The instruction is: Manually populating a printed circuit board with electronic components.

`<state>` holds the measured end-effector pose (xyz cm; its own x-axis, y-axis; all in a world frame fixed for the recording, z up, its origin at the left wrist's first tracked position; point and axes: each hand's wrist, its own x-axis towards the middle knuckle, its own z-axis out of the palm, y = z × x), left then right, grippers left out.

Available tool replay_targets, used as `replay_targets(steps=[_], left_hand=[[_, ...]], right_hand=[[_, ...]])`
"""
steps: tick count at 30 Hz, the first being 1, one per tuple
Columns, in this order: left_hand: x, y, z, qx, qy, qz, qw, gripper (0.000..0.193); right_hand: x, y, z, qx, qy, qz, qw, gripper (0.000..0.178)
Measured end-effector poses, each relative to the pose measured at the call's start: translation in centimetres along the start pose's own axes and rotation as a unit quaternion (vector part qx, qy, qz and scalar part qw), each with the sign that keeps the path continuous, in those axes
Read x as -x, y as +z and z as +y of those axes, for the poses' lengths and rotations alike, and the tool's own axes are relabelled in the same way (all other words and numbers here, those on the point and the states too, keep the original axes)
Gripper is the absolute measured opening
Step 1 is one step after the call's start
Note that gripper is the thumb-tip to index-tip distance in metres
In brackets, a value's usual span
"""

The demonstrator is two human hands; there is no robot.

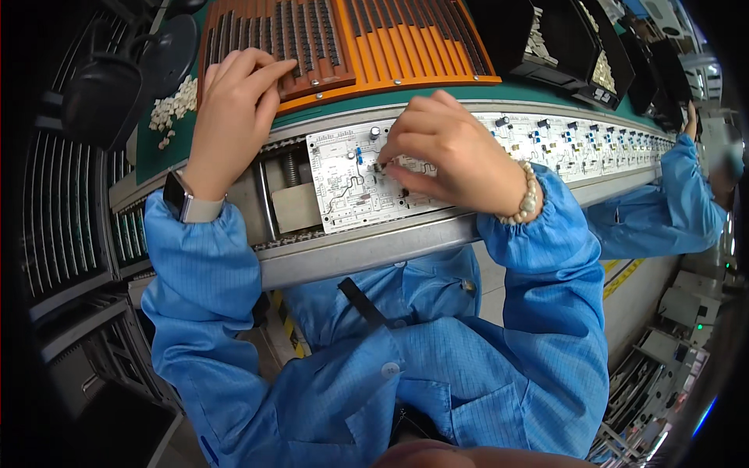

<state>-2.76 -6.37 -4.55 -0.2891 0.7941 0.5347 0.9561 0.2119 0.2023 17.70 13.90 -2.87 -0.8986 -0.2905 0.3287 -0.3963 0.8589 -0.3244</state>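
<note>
My left hand (242, 97) rests over the near left part of a brown slotted rack (316, 83) filled with rows of small dark components. Its index finger reaches out to one row, and the thumb lies apart from that fingertip. Low over a white circuit board (341, 204), my right hand (449, 152) has thumb and fingers pinched on a small dark electronic component (380, 167). That component is at the board's surface; whether its legs are in the holes cannot be seen. Blue and black parts stand on the board around it. The right hand covers the board's right part.
An orange rack (398, 81) of dark parts adjoins the brown one. Loose white parts (173, 113) lie left on the green mat. Black bins (546, 47) hold more pale parts. More populated boards (577, 144) line the metal-railed conveyor (374, 246). A co-worker's blue sleeve (679, 183) is at right.
</note>
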Motion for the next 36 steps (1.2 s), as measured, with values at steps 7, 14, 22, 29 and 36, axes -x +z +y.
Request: replay_targets(steps=[7, 14, 22, 29, 36], left_hand=[[0.3, 0.5, -0.6, -0.029, 0.03, -0.026, 0.999, 0.028], [0.7, 0.7, -0.7, -0.052, 0.044, 0.004, 0.998, 0.028], [0.7, 0.1, -0.4, -0.027, 0.024, 0.004, 0.999, 0.036], [1.0, 0.1, -0.7, -0.02, 0.025, 0.02, 0.999, 0.034], [1.6, -0.4, -0.9, -0.045, 0.029, 0.031, 0.998, 0.035]], right_hand=[[-1.6, 2.6, -3.3, -0.034, 0.002, -0.045, 0.998, 0.014], [-2.9, 4.2, -4.1, -0.021, 0.013, -0.064, 0.998, 0.011], [-3.1, 4.2, -4.6, -0.003, 0.028, -0.076, 0.997, 0.011], [-3.4, 4.3, -5.5, 0.025, 0.049, -0.07, 0.996, 0.009], [-3.8, 4.6, -6.3, 0.073, 0.056, -0.09, 0.992, 0.009]])
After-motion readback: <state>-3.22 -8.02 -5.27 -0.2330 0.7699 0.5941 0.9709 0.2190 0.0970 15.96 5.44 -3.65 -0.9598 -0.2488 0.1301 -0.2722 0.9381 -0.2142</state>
